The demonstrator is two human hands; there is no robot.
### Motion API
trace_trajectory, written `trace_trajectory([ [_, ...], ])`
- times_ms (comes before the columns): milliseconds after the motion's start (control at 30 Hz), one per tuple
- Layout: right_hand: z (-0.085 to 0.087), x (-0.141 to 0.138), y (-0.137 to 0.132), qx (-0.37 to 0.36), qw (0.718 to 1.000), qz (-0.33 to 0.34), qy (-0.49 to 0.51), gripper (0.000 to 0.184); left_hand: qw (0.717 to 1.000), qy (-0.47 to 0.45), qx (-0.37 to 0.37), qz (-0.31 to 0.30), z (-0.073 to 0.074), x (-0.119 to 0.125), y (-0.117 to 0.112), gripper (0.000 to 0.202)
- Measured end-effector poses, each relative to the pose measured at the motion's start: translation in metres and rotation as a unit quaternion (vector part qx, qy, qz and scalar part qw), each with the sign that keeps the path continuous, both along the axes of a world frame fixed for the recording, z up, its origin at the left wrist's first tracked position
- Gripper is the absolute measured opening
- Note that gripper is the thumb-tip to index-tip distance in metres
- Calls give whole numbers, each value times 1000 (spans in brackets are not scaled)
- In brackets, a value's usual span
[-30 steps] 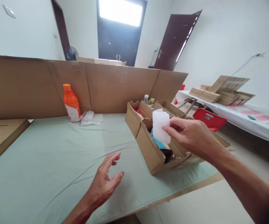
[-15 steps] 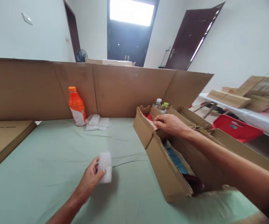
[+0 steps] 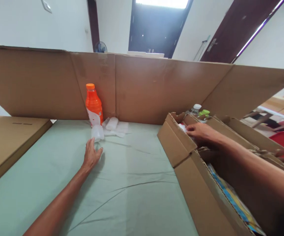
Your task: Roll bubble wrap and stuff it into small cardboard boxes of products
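My left hand [image 3: 92, 154] reaches over the cloth with its thumb apart and fingers stretched out. Just beyond its fingertips is a white, translucent soft packet [image 3: 97, 133], in front of an orange bottle [image 3: 94, 106] with an orange cap. More white packets [image 3: 112, 124] lie beside the bottle. On the right, my right hand [image 3: 203, 132] dips into the far compartment of a cardboard box [image 3: 177, 141], its fingers bent together by a small white and red item [image 3: 182, 127]. What those fingers hold is hidden.
A tall cardboard panel [image 3: 142, 88] stands along the back. At left lies a flat cardboard box [image 3: 14, 137]. Bottles with a white cap [image 3: 196, 107] and a green cap [image 3: 204, 112] rise behind the divided box. Its near compartment holds blue and yellow packaging [image 3: 235, 200].
My left hand has moved away from me towards the bottle and let go of the white packet. My right hand remains at the box's far compartment. The view has shifted.
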State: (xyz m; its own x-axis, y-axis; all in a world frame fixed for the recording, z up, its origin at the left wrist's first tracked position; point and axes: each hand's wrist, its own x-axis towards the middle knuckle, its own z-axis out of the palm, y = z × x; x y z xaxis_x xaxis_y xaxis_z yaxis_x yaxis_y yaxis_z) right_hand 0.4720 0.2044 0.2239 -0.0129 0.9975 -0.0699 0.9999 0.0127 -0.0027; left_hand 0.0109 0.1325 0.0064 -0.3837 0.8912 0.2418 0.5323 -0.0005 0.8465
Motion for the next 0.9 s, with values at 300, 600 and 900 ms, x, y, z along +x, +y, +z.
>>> trace_trajectory([
  [300, 85, -118, -27, 104, 948, 77, 290, 21, 995, 72, 62, -14, 22, -2, -13, 64],
  [600, 89, -99, -45, 90, 919, 52, 381, 25, 983, 146, 76, -82, 40, 6, -26, 64],
  [900, 49, 115, -206, 3, 966, -98, 237, 27, 975, 191, 16, -115, -10, -3, -29, 50],
])
